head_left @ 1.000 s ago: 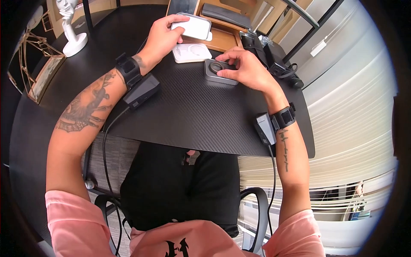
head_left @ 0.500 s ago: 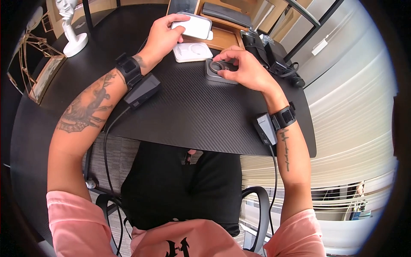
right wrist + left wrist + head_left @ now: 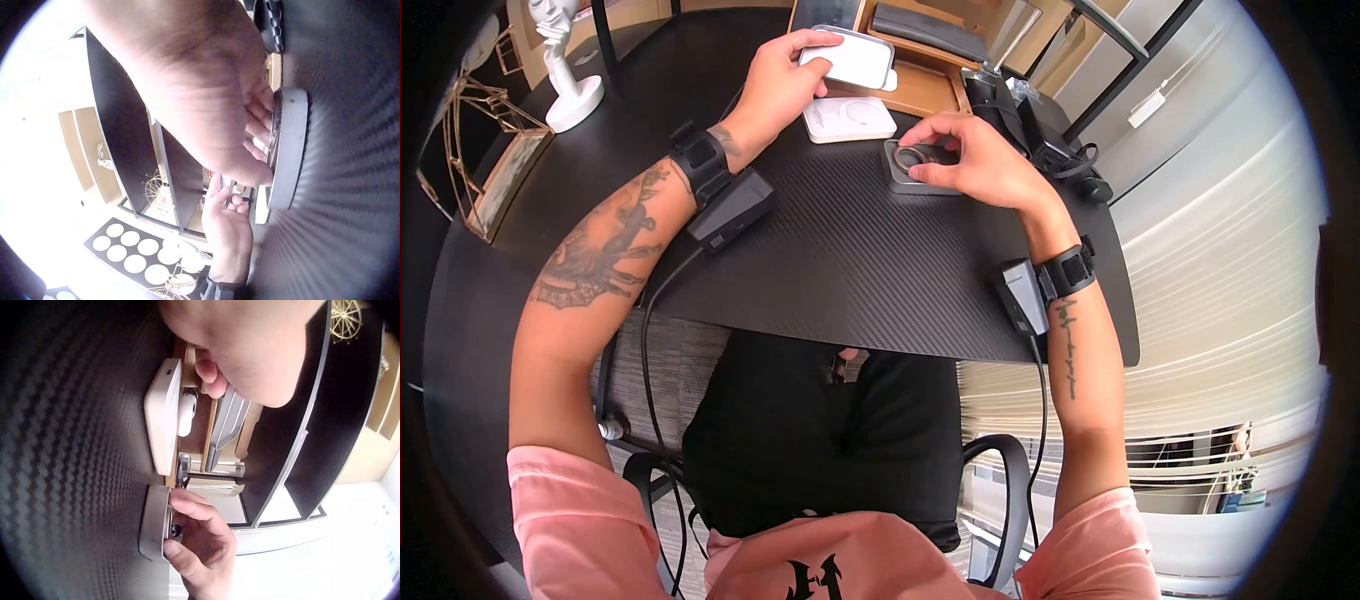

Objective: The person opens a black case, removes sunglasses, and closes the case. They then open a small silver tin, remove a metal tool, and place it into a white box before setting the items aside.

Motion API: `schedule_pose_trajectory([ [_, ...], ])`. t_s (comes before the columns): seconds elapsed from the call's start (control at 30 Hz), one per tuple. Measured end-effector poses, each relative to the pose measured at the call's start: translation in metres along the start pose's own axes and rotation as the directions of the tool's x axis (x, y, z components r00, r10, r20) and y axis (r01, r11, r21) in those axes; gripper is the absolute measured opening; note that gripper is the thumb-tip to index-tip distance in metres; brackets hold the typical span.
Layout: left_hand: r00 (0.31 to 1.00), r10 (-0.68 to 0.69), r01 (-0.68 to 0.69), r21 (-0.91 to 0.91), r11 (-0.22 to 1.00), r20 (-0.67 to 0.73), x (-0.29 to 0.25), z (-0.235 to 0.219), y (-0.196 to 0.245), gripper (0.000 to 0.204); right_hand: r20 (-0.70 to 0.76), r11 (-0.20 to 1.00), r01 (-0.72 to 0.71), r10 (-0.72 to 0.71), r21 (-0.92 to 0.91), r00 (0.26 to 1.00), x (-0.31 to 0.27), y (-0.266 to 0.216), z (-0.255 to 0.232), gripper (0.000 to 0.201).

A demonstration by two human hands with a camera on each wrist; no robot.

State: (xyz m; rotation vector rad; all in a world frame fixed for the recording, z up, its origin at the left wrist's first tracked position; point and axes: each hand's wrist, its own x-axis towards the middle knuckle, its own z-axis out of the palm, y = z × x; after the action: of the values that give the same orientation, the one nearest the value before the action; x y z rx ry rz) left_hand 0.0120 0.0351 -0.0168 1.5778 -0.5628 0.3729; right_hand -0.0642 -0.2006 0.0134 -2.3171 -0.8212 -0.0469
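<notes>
My left hand [image 3: 785, 80] holds a shallow rectangular lid [image 3: 858, 63] above the back of the desk; its white inside faces up, edged in grey metal. To the right stands an open grey metal tin [image 3: 897, 182]. Thumb and fingers of my right hand [image 3: 990, 165] pinch a dark round ring [image 3: 912, 157] at the tin's open top. Seen from the left wrist, those fingertips sit right at the rim of the tin [image 3: 153, 522]. The hand covers most of what the tin contains. A flat white box [image 3: 850, 119] with a circle outlined on top lies between the hands.
A wooden tray organiser [image 3: 930, 82] with a dark case [image 3: 930, 36] stands behind the hands. Black gear [image 3: 1050, 150] lies at the right back edge. A white figurine [image 3: 572, 95] and a wire-frame ornament [image 3: 490, 150] stand at the left.
The tin has shifted slightly to the right, with the right hand's fingers at the ring. The left hand and the lid have stayed almost still.
</notes>
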Motion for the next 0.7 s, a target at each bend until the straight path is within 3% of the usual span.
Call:
schedule_pose_trajectory([
  [0.37, 1.000, -0.028, 0.028, 0.003, 1.000, -0.003, 0.000, -0.001, -0.001, 0.032, -0.023, 1.000, 0.014, -0.014, -0.005, 1.000, 0.000, 0.000, 0.001, 0.028],
  [0.43, 1.000, 0.009, -0.009, -0.005, 1.000, 0.015, -0.001, -0.002, -0.002, 0.033, -0.022, 0.984, -0.146, 0.144, -0.107, 0.989, -0.001, -0.005, 0.000, 0.026],
  [0.7, 1.000, -0.011, 0.011, -0.003, 1.000, -0.003, -0.001, 0.000, -0.001, 0.032, -0.093, 0.952, -0.171, 0.152, -0.255, 0.984, -0.002, -0.017, -0.003, 0.025],
])
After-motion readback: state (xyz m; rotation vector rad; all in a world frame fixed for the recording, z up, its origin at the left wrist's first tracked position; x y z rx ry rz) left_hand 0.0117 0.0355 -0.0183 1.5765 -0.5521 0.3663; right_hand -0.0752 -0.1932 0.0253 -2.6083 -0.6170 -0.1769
